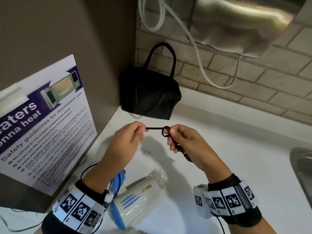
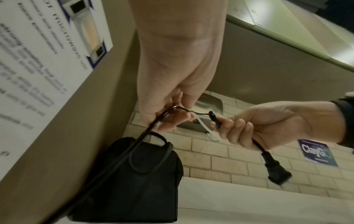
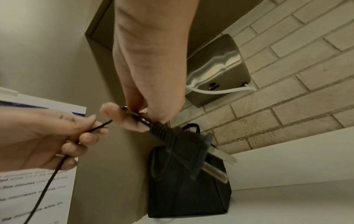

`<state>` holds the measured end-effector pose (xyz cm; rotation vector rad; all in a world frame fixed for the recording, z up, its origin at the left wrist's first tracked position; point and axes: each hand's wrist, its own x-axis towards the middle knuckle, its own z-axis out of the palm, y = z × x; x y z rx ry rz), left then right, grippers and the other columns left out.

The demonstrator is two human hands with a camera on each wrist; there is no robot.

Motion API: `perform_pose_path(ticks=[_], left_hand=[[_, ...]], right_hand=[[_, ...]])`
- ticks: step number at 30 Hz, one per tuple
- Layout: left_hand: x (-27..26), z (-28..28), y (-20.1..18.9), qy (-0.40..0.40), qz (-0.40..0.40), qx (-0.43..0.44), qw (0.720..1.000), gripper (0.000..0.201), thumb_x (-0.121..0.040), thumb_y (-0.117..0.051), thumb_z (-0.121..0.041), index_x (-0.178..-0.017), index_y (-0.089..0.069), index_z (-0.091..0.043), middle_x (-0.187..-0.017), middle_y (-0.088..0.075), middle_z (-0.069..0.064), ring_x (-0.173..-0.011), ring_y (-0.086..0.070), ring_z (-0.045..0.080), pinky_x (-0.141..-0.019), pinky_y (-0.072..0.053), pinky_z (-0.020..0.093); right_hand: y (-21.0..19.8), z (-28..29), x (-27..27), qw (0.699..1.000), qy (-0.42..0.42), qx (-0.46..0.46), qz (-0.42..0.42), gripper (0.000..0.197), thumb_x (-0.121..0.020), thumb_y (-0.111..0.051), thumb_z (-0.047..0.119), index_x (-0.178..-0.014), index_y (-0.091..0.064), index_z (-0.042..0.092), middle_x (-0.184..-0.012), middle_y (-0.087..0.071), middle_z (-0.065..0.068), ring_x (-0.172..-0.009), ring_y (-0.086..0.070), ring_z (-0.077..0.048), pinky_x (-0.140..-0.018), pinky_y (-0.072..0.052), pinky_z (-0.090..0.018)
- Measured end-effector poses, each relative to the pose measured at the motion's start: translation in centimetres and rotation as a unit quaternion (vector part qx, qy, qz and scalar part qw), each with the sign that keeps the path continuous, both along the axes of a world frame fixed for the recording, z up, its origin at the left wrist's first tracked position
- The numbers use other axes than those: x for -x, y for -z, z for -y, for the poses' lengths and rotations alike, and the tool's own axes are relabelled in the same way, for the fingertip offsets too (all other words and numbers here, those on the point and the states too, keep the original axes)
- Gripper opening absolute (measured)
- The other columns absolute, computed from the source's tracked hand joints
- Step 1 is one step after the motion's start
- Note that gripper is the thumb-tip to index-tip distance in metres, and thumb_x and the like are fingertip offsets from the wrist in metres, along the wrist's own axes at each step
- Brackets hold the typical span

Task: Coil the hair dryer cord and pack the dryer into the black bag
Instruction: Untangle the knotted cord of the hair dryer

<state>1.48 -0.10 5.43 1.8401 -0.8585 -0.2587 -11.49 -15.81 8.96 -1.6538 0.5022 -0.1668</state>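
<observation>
A white and blue hair dryer (image 1: 135,200) lies on the white counter (image 1: 236,149) below my wrists. Its thin black cord (image 1: 154,128) stretches taut between both hands, with a small loop (image 1: 165,131) by the right fingers. My left hand (image 1: 133,134) pinches the cord (image 2: 184,111); the rest runs down past the wrist. My right hand (image 1: 175,137) grips the cord near its end, and the black plug (image 2: 275,171) hangs below that fist, seen close in the right wrist view (image 3: 182,145). The black bag (image 1: 150,97) stands closed in the far corner, handles up.
A microwave safety poster (image 1: 43,124) leans on the brown wall at left. A steel hand dryer (image 1: 244,24) with a white cable (image 1: 199,53) hangs on the brick wall above the counter. A metal sink rim (image 1: 302,166) shows at the right edge.
</observation>
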Motion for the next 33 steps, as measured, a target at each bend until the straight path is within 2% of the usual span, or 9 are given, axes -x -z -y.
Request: perform_pose_path(ticks=[2, 4, 6, 8, 13, 19, 26, 29, 33], left_hand=[[1.0, 0.4, -0.3, 0.043, 0.021, -0.009, 0.999, 0.013, -0.095, -0.052, -0.025, -0.100, -0.063, -0.019, -0.081, -0.062, -0.008, -0.067, -0.053, 0.004, -0.061, -0.040, 0.013], [1.8, 1.0, -0.3, 0.059, 0.036, -0.025, 0.997, 0.015, -0.092, -0.056, -0.031, -0.100, -0.063, -0.020, -0.087, -0.064, -0.006, -0.073, -0.058, 0.010, -0.065, -0.045, 0.021], [2.1, 1.2, -0.5, 0.047, 0.053, -0.020, 0.997, 0.017, -0.091, -0.058, -0.032, -0.092, -0.065, -0.017, -0.079, -0.063, -0.006, -0.071, -0.058, 0.016, -0.065, -0.047, 0.027], [1.9, 1.0, -0.8, 0.022, 0.051, -0.001, 0.998, 0.017, -0.092, -0.058, -0.028, -0.089, -0.067, -0.014, -0.072, -0.064, -0.005, -0.068, -0.058, 0.014, -0.061, -0.046, 0.022], [0.5, 0.0, -1.7, 0.000, -0.007, 0.010, 1.000, 0.017, -0.096, -0.053, -0.023, -0.099, -0.068, -0.015, -0.081, -0.070, 0.000, -0.049, -0.050, -0.009, -0.049, -0.035, 0.005], [1.1, 0.1, -1.1, 0.013, -0.016, 0.014, 1.000, 0.020, -0.098, -0.048, -0.019, -0.110, -0.064, -0.014, -0.086, -0.072, -0.003, -0.043, -0.047, -0.004, -0.047, -0.034, 0.006], [1.6, 1.1, -0.4, 0.040, 0.016, -0.032, 0.999, 0.026, -0.100, -0.039, -0.012, -0.124, -0.048, -0.015, -0.090, -0.069, -0.005, -0.055, -0.052, -0.009, -0.055, -0.038, 0.008], [2.1, 1.3, -0.1, 0.047, -0.001, -0.023, 0.999, 0.027, -0.099, -0.039, -0.009, -0.126, -0.045, -0.012, -0.089, -0.068, -0.002, -0.061, -0.053, -0.011, -0.058, -0.038, 0.006], [2.9, 1.3, -0.1, 0.064, -0.027, -0.012, 0.997, 0.031, -0.099, -0.040, -0.009, -0.129, -0.042, -0.015, -0.084, -0.062, -0.009, -0.078, -0.055, -0.004, -0.067, -0.039, 0.004]], right_hand=[[0.0, -0.5, -0.1, 1.000, -0.001, -0.007, 0.008, 0.019, -0.098, -0.049, 0.018, -0.099, -0.060, 0.002, -0.074, -0.066, -0.005, -0.062, -0.060, -0.015, -0.058, -0.049, -0.022], [-0.1, -1.0, -0.2, 1.000, -0.008, -0.017, 0.015, 0.022, -0.096, -0.053, 0.020, -0.103, -0.058, 0.000, -0.075, -0.068, -0.009, -0.064, -0.063, -0.018, -0.060, -0.051, -0.024], [-0.1, -1.2, -0.1, 1.000, -0.015, -0.016, 0.009, 0.024, -0.095, -0.055, 0.020, -0.106, -0.058, 0.000, -0.076, -0.069, -0.010, -0.065, -0.065, -0.020, -0.062, -0.053, -0.026], [0.0, -0.9, 0.3, 1.000, -0.025, 0.008, -0.013, 0.019, -0.094, -0.056, 0.019, -0.103, -0.063, 0.002, -0.077, -0.070, -0.010, -0.066, -0.066, -0.019, -0.065, -0.054, -0.025], [0.3, 0.2, 2.5, 0.963, -0.061, 0.252, -0.073, 0.018, -0.093, -0.057, 0.034, -0.084, -0.069, 0.024, -0.081, -0.072, 0.009, -0.078, -0.064, -0.002, -0.074, -0.045, -0.015], [0.3, 0.7, 3.0, 0.992, 0.010, 0.112, -0.053, 0.018, -0.092, -0.058, 0.036, -0.087, -0.072, 0.026, -0.064, -0.048, 0.000, -0.062, -0.042, -0.015, -0.055, -0.036, -0.023], [0.3, -1.3, 2.1, 0.997, 0.045, 0.054, -0.028, 0.018, -0.091, -0.060, 0.028, -0.088, -0.075, 0.019, -0.059, -0.047, 0.006, -0.049, -0.039, -0.001, -0.050, -0.030, -0.016], [0.6, -2.1, 1.3, 0.997, 0.057, 0.047, -0.029, 0.017, -0.091, -0.062, 0.028, -0.090, -0.071, 0.014, -0.058, -0.049, 0.006, -0.046, -0.040, 0.000, -0.050, -0.032, -0.013], [1.1, -3.0, 0.7, 0.995, 0.081, 0.028, -0.041, 0.022, -0.088, -0.064, 0.034, -0.096, -0.061, 0.014, -0.059, -0.054, 0.005, -0.045, -0.040, -0.003, -0.052, -0.035, -0.017]])
